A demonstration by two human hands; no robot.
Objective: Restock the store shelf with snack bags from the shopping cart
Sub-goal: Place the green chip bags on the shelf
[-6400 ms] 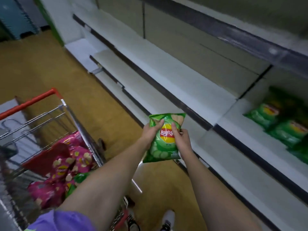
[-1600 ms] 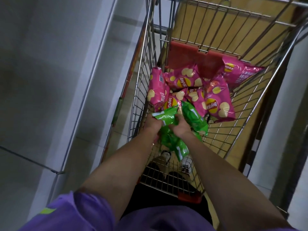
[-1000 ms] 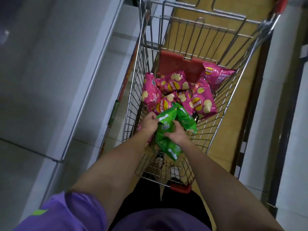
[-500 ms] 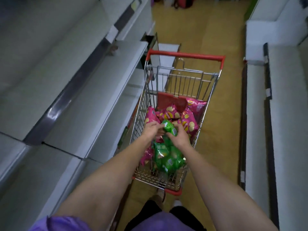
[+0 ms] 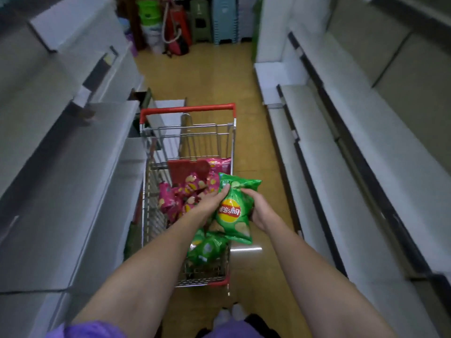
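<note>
Held bag: a green snack bag (image 5: 233, 211) is up above the right rim of the shopping cart (image 5: 188, 132), logo upside down to the camera, just right of centre
Left hand (image 5: 209, 203): fingers curled round the bag's left edge, fingertips reaching toward its far end at 12 o'clock
Right hand (image 5: 259, 208): cupped round the bag's right edge, thumb on the front, at 3 o'clock of the bag
Cart load: pink snack bags (image 5: 188, 191) heaped mid-basket at 10 o'clock of the held bag; more green bags (image 5: 207, 248) at the near end, at 6 o'clock
Right shelf (image 5: 353, 167): white boards running away along the aisle at 3 o'clock
Left shelf (image 5: 68, 154): grey-white boards at 9 o'clock
Aisle end: stacked plastic stools (image 5: 200, 18) at 12 o'clock
</note>
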